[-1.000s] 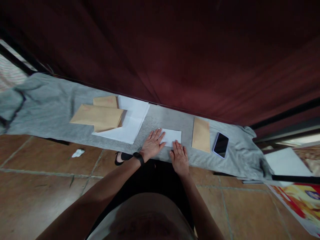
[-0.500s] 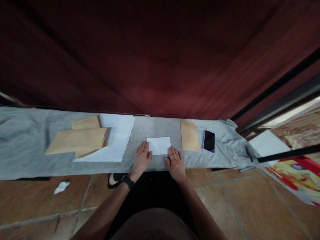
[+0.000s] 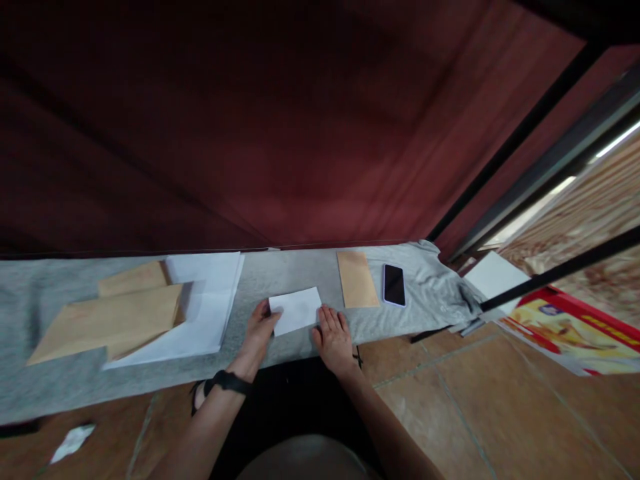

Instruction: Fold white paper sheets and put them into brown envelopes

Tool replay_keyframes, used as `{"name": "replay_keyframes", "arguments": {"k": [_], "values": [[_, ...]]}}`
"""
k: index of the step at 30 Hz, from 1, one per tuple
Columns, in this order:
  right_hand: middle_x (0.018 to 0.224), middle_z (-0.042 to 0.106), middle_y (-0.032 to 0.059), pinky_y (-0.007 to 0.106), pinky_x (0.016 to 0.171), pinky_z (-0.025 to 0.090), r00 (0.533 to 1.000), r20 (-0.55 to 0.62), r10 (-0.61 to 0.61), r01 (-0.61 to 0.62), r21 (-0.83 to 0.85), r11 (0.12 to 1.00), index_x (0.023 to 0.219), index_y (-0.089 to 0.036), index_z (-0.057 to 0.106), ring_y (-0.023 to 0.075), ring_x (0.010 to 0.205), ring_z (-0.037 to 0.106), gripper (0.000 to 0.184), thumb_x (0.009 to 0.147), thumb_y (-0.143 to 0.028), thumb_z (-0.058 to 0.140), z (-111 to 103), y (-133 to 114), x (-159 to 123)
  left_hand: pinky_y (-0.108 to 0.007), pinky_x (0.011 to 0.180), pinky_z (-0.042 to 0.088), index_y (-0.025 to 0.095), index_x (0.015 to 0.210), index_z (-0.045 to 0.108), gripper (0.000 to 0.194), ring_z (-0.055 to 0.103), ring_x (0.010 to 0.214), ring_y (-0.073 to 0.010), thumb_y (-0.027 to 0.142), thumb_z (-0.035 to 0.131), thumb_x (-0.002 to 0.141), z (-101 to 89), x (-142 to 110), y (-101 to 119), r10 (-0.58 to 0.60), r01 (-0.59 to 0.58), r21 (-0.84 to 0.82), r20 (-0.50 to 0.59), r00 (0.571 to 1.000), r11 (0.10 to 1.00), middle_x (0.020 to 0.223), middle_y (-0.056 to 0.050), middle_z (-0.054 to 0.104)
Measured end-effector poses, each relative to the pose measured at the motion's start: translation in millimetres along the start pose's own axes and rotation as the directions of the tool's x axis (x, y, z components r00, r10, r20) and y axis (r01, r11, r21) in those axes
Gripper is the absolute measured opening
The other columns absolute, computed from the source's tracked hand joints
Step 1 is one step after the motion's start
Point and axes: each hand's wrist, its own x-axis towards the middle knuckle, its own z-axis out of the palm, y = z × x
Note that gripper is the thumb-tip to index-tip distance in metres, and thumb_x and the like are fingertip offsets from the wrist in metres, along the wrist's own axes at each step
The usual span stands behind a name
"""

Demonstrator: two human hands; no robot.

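A small folded sheet of white paper (image 3: 297,311) lies on the grey cloth in front of me, slightly tilted. My left hand (image 3: 261,328) has its left edge between thumb and fingers, the thumb on top. At the paper's lower right corner, my right hand (image 3: 334,339) rests flat with fingers stretched out, touching or almost touching the edge. To the right lies a brown envelope (image 3: 358,280), and past it a phone (image 3: 395,285) with a dark screen and a pale purple edge.
On the left, several brown envelopes (image 3: 107,319) overlap larger white sheets (image 3: 213,293). The grey cloth (image 3: 295,265) covers a narrow bench against a dark red panel (image 3: 320,167). A black bar (image 3: 560,273) and a red and yellow box (image 3: 575,333) stand at the right.
My left hand has gone from lying flat beside the paper to gripping its left edge. The paper has turned a little. My view has swung to the right.
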Motion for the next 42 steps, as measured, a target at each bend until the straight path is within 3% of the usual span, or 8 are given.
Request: {"name": "replay_keyframes", "arguments": {"k": [7, 15, 19, 23, 28, 33, 38, 42], "values": [[0.150, 0.053, 0.0113, 0.046, 0.116, 0.037, 0.999, -0.042, 0.001, 0.009, 0.241, 0.970, 0.145, -0.019, 0.052, 0.0244, 0.138, 0.049, 0.050, 0.094, -0.017, 0.049, -8, 8, 14, -0.023, 0.061, 0.050, 0.024, 0.150, 0.043, 0.081, 0.066, 0.071, -0.0142, 0.013, 0.061, 0.072, 1.9, -21, 21, -0.070, 0.080, -0.060, 0.152, 0.986, 0.995, 0.083, 0.002, 0.069], [0.099, 0.076, 0.0055, 0.033, 0.083, 0.056, 0.977, -0.043, 0.207, -0.118, 0.705, 0.700, 0.104, -0.021, 0.070, 0.0206, 0.091, 0.071, 0.023, 0.094, -0.033, 0.053, -43, 24, 61, -0.030, 0.078, 0.056, 0.013, 0.109, 0.069, 0.040, 0.071, 0.083, -0.0180, 0.035, 0.061, 0.076, -16.7, -28, 58, -0.055, 0.163, -0.258, 0.379, 0.924, 0.952, 0.092, -0.009, 0.074], [0.081, 0.072, 0.0025, 0.027, 0.063, 0.052, 0.968, 0.011, 0.252, -0.177, 0.743, 0.646, 0.102, -0.019, 0.067, 0.0177, 0.070, 0.065, 0.028, 0.090, -0.043, 0.058, -47, 27, 74, -0.023, 0.061, 0.047, 0.016, 0.099, 0.071, 0.033, 0.063, 0.066, -0.0130, 0.036, 0.069, 0.073, -27.2, -27, 50, -0.023, 0.034, -0.023, 0.361, 0.932, 0.999, 0.074, -0.001, 0.069], [0.089, 0.072, 0.0051, 0.028, 0.066, 0.053, 0.969, 0.023, 0.247, -0.168, 0.793, 0.585, 0.115, -0.017, 0.062, 0.0184, 0.075, 0.065, 0.035, 0.090, -0.040, 0.057, -34, 22, 80, -0.022, 0.053, 0.039, 0.018, 0.072, 0.067, 0.022, 0.055, 0.058, -0.0120, 0.040, 0.068, 0.076, -26.2, -24, 29, 0.039, -0.108, 0.249, 0.266, 0.963, 0.963, 0.061, 0.002, 0.061], [0.086, 0.069, 0.0044, 0.029, 0.067, 0.054, 0.970, -0.010, 0.244, -0.173, 0.677, 0.716, 0.137, -0.014, 0.052, 0.0182, 0.071, 0.064, 0.048, 0.093, -0.034, 0.051, -12, 17, 77, -0.022, 0.049, 0.037, 0.020, 0.065, 0.057, 0.022, 0.054, 0.050, -0.0121, 0.032, 0.062, 0.083, -19.5, -16, 8, 0.041, -0.104, 0.323, 0.195, 0.980, 0.941, 0.054, 0.005, 0.055], [0.137, 0.059, 0.0197, 0.043, 0.103, 0.049, 0.992, -0.083, 0.096, -0.058, 0.376, 0.925, 0.150, -0.013, 0.042, 0.0269, 0.124, 0.059, 0.053, 0.100, -0.027, 0.040, -2, 2, 58, -0.021, 0.047, 0.039, 0.020, 0.068, 0.056, 0.021, 0.054, 0.044, -0.0109, 0.026, 0.058, 0.088, -17.8, -7, -4, 0.015, -0.083, 0.414, 0.165, 0.986, 0.906, 0.054, 0.005, 0.057], [0.154, 0.048, 0.0092, 0.044, 0.117, 0.038, 0.975, 0.086, -0.203, 0.177, 0.238, 0.955, 0.152, -0.021, 0.042, 0.0222, 0.141, 0.046, 0.049, 0.105, -0.031, 0.036, 2, -33, 22, -0.022, 0.052, 0.042, 0.019, 0.079, 0.061, 0.018, 0.057, 0.046, -0.0126, 0.028, 0.055, 0.093, -18.0, -2, -7, 0.012, -0.095, 0.538, 0.156, 0.988, 0.838, 0.055, 0.003, 0.059], [0.158, 0.042, 0.0086, 0.049, 0.121, 0.030, 0.961, 0.139, -0.239, 0.222, 0.128, 0.967, 0.151, -0.022, 0.045, 0.0258, 0.144, 0.043, 0.048, 0.104, -0.035, 0.044, 1, -45, 4, -0.028, 0.068, 0.048, 0.018, 0.094, 0.065, 0.009, 0.069, 0.072, -0.0197, 0.024, 0.058, 0.092, -16.3, -1, -6, 0.050, -0.111, 0.655, 0.111, 0.993, 0.747, 0.077, -0.006, 0.071]]}}
